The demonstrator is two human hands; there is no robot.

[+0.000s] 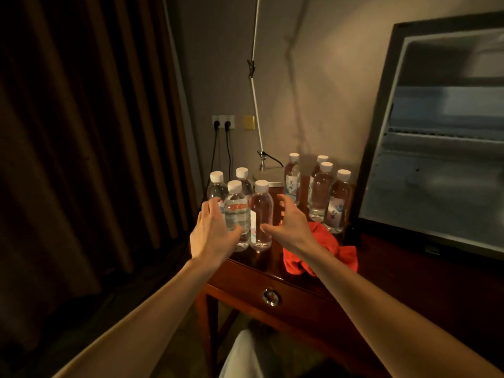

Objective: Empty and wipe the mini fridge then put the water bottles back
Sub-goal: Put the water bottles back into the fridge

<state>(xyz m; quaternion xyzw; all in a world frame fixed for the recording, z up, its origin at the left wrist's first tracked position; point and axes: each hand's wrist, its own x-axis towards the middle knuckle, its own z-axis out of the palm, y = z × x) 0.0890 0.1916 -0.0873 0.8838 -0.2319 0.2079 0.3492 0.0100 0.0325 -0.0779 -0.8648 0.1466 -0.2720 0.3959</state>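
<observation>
Wooden side table (275, 271), 8 clear white-capped water bottles (261, 214)

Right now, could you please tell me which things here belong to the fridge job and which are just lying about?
Job: water bottles, eight on the table; red cloth; open fridge; left hand and right hand, open around the near bottles.

Lying about: lamp; plugs; curtain.

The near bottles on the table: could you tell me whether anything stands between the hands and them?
Nothing visible does. The left hand and right hand flank the two front bottles with open fingers. The red cloth lies to the right, under the right wrist, not between.
</observation>
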